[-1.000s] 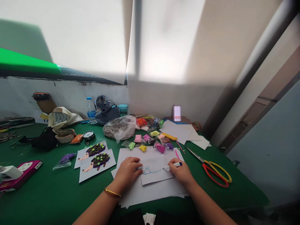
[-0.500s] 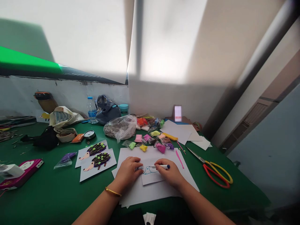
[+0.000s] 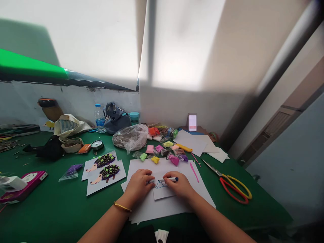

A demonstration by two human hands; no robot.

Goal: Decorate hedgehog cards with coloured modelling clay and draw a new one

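Observation:
My right hand [image 3: 181,185] is closed around a white marker with a dark blue end [image 3: 172,179]. The marker's tip is at a blue line drawing on a small white card [image 3: 163,194], and the hand covers the card's right side. My left hand [image 3: 139,185], with fingers curled, rests at the card's left edge; a small pale, bluish object shows by its fingertips, too small to name. Beneath the card lie large white paper sheets [image 3: 149,211]. To the left, two finished cards show hedgehogs [image 3: 109,172] with dark spines and green dots.
Bagged coloured clay [image 3: 173,159] lies behind the paper. Large scissors with red and yellow handles [image 3: 234,190] rest on the right, near more white sheets [image 3: 193,141]. Farther left are a purple clay bag [image 3: 72,171], a magenta power strip [image 3: 34,179] and a water bottle [image 3: 99,119].
My right hand has shifted slightly left with the marker, whose tip is now nearer the left part of the drawing. My left hand has stayed in place.

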